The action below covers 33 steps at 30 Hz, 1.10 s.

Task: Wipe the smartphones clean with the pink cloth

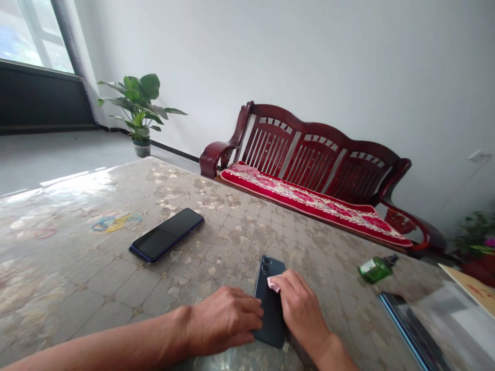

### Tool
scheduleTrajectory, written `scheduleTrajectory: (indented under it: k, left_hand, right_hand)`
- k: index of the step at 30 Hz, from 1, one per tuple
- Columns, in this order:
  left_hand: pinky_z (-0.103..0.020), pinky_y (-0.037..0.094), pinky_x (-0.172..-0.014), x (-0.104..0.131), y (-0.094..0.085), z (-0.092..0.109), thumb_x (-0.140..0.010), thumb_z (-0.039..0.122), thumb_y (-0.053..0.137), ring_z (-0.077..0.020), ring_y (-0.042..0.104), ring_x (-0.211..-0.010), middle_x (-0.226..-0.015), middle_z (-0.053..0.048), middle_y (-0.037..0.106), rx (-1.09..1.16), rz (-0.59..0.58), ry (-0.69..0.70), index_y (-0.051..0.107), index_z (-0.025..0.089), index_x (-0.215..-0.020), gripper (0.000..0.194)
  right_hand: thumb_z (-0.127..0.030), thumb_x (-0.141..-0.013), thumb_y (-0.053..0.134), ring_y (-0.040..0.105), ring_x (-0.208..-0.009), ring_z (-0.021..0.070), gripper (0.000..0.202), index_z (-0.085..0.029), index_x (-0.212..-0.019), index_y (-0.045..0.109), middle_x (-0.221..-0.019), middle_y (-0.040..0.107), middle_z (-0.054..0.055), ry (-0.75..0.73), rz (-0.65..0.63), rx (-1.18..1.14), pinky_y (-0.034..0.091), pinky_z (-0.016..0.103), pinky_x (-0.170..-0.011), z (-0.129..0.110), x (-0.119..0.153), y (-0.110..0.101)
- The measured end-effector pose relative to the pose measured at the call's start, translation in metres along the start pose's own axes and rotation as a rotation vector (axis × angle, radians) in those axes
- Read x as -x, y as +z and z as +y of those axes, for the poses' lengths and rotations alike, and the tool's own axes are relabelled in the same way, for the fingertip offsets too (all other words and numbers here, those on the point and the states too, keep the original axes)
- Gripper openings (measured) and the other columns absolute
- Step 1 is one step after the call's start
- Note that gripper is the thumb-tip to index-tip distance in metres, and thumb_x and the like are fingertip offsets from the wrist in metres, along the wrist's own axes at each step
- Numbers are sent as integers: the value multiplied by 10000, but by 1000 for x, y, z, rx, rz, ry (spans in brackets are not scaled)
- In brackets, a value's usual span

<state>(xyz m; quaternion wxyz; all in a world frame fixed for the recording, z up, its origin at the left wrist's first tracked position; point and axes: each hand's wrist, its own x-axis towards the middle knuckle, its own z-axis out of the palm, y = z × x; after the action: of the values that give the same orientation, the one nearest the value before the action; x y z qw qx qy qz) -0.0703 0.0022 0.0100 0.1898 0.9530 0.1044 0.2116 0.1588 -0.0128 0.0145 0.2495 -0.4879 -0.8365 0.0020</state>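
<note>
A dark blue smartphone (pixel 275 324) lies back side up on the table, its two camera rings at the far end. My left hand (pixel 228 319) grips its left edge, with the fingers bent together against it. Between the thumb and fingers of my right hand (pixel 303 306) is a small pale pink cloth (pixel 274 284), pressed on the phone's back below the cameras. The right hand covers part of the phone's right edge.
A black phone (pixel 167 234) lies screen up at left, near coloured rubber bands (pixel 116 222). At right are a green spray bottle (pixel 377 269), another phone (pixel 412 330) and a clear plastic bag (pixel 460 314). Beyond the patterned tabletop (pixel 232 232) stands a wooden bench (pixel 309 154).
</note>
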Motion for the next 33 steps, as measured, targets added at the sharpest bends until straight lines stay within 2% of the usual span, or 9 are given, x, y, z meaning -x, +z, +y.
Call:
scheduleTrajectory:
  k: [4,9,11,14,18,22,25,28,33]
  left_hand:
    - [-310,482,-959,1,1,0,-966,262,529,-240,651,-1083,-1118,-71,701,10,19,-3,598,197,-999,100]
    - [-301,485,-962,2,4,-3,-954,265,553,-232,652,-1087,-1107,-65,706,31,37,1,607,205,-1013,100]
    - [-309,490,-956,2,4,-3,-957,264,546,-238,651,-1091,-1108,-70,706,25,29,1,609,205,-1021,107]
    - [-323,491,-961,2,4,-2,-967,270,529,-244,647,-1101,-1115,-74,705,25,28,-8,610,209,-1036,124]
    - [-326,494,-964,2,4,-2,-970,274,524,-241,644,-1108,-1110,-77,706,29,43,-17,614,216,-1042,129]
    - [-323,495,-960,3,5,-3,-967,275,530,-240,650,-1094,-1116,-76,704,28,35,-6,609,209,-1033,122]
    - [-323,491,-969,3,5,-4,-965,272,537,-244,643,-1109,-1134,-71,699,17,14,-13,605,206,-1040,122]
    - [-324,489,-979,3,4,-4,-969,270,528,-241,646,-1103,-1128,-71,701,22,19,-7,609,209,-1042,125]
    - [-335,503,-960,2,3,-2,-966,278,528,-249,648,-1104,-1108,-83,707,42,50,-6,614,211,-1054,141]
  right_hand:
    - [-5,-896,415,569,-844,177,314,-213,-923,648,-848,594,30,47,34,53,442,289,-776,9,-20,5]
    - [-152,-938,470,585,-837,179,214,-238,-892,660,-839,636,22,93,-6,-55,436,294,-775,8,-17,-7]
    - [-271,-946,503,597,-820,188,165,-235,-886,653,-834,656,25,221,15,-193,445,301,-761,8,-15,-11]
    - [-450,-898,569,619,-736,189,241,-214,-917,609,-810,678,31,464,44,-587,468,292,-688,11,-16,-11]
    - [-496,-788,659,630,-678,187,372,-194,-991,583,-787,693,29,590,70,-1013,476,293,-655,15,-24,-3]
    - [-414,-747,674,608,-670,169,282,-172,-890,653,-763,693,33,575,94,-1003,473,294,-671,18,-28,1]
    - [-348,-702,670,610,-681,174,219,-168,-826,678,-729,692,28,647,81,-920,474,293,-666,20,-28,3]
    - [-315,-657,674,646,-712,196,277,-170,-892,686,-767,715,34,708,76,-909,498,306,-668,22,-27,3]
    - [-317,-635,713,689,-834,221,457,-171,-1063,652,-939,731,71,652,113,-905,539,353,-785,26,-25,8]
